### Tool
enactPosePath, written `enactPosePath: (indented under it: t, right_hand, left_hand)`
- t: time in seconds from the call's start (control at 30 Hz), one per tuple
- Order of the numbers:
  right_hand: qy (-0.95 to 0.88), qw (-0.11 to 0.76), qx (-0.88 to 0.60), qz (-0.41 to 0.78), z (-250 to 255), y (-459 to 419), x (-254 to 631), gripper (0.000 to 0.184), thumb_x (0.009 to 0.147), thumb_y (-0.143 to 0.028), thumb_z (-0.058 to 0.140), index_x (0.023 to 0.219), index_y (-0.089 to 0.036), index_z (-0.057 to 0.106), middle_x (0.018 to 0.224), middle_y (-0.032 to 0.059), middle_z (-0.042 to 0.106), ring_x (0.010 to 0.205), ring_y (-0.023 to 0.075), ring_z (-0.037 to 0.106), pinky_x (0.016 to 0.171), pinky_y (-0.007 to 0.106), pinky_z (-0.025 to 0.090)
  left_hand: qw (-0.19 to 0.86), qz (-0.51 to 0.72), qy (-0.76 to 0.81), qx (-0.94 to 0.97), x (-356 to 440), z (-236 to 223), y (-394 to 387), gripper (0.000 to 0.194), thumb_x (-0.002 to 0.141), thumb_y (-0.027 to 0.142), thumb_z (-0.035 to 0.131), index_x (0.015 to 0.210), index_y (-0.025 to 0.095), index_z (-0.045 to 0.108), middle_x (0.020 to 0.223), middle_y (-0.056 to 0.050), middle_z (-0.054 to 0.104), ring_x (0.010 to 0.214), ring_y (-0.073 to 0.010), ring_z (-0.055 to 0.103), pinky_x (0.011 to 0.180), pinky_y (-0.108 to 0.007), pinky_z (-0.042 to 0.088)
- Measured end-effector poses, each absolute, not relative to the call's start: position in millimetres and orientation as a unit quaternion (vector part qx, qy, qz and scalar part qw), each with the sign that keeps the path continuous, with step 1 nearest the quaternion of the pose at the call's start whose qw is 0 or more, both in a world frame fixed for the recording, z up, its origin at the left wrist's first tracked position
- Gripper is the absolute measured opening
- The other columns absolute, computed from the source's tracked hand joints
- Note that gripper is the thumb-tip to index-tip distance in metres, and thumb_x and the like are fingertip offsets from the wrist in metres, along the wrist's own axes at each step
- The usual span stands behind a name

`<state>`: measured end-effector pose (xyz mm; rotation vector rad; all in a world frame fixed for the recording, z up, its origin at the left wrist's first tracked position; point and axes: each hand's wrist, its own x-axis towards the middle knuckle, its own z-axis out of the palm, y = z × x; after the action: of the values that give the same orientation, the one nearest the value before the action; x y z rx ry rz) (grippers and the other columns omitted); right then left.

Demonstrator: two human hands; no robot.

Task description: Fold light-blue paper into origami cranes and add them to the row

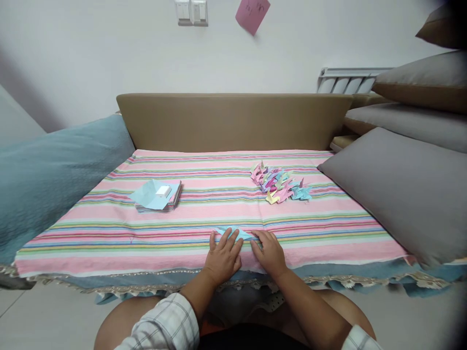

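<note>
A piece of folded light-blue origami paper (239, 234) lies on the striped cloth close to the front edge. My left hand (222, 255) rests on it with fingers stretched and spread, pressing it flat from above. At the paper's right-hand point is my right hand (269, 250), its thumb and forefinger on either side of the tip and the other fingers curled. Parts of the paper are hidden beneath my left fingers.
Folded paper cranes (279, 183) in several colours lie in a pile to the right. On the left, a small white block (163, 191) sits on a stack of paper squares (149, 197). Grey cushions (397, 189) line the right side; a brown backrest (233, 121) stands behind.
</note>
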<state>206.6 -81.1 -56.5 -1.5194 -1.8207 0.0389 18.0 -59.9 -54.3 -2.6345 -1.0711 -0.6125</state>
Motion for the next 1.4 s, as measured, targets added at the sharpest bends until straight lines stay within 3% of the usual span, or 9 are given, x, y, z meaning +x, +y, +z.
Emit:
enactPosePath:
  t: [0.27, 0.47, 1.03, 1.4]
  right_hand:
    - [-0.649, 0.382, -0.652, 0.093, -53.6, -73.5, 200.4, 0.014, 0.075, -0.029, 0.06, 0.085, -0.019, 0.063, 0.091, 0.005, 0.06, 0.091, 0.0209, 0.052, 0.086, 0.034, 0.039]
    - [-0.602, 0.383, -0.69, 0.119, -52.1, -67.1, 190.6, 0.022, 0.074, -0.042, 0.064, 0.07, -0.021, 0.067, 0.092, 0.0055, 0.058, 0.091, 0.0211, 0.051, 0.087, 0.035, 0.038]
    - [-0.578, 0.377, -0.711, 0.135, -52.1, -63.2, 188.3, 0.015, 0.072, -0.036, 0.065, 0.071, -0.021, 0.07, 0.095, 0.0055, 0.059, 0.092, 0.0206, 0.052, 0.088, 0.034, 0.037]
    - [-0.592, 0.407, -0.68, 0.146, -54.1, -64.3, 193.8, 0.011, 0.071, -0.029, 0.063, 0.064, -0.021, 0.064, 0.094, 0.0063, 0.06, 0.094, 0.0222, 0.054, 0.088, 0.038, 0.038]
  left_hand:
    - [0.133, -0.203, -0.37, -0.897, 17.2, -56.2, -59.4, 0.056, 0.082, 0.039, 0.047, 0.136, 0.025, 0.039, 0.139, -0.006, 0.044, 0.132, -0.0285, 0.032, 0.109, -0.054, -0.01]
    - [0.142, -0.201, -0.374, -0.894, 17.0, -58.6, -59.3, 0.059, 0.083, 0.04, 0.046, 0.138, 0.024, 0.036, 0.14, -0.007, 0.042, 0.133, -0.0279, 0.03, 0.109, -0.053, -0.009]
    - [0.131, -0.199, -0.37, -0.898, 16.2, -59.4, -59.2, 0.057, 0.083, 0.039, 0.046, 0.137, 0.025, 0.037, 0.14, -0.008, 0.042, 0.133, -0.0279, 0.03, 0.108, -0.053, -0.013]
    - [0.133, -0.202, -0.37, -0.897, 16.4, -58.4, -60.2, 0.055, 0.081, 0.038, 0.049, 0.135, 0.028, 0.041, 0.139, -0.008, 0.044, 0.132, -0.029, 0.031, 0.108, -0.055, -0.009]
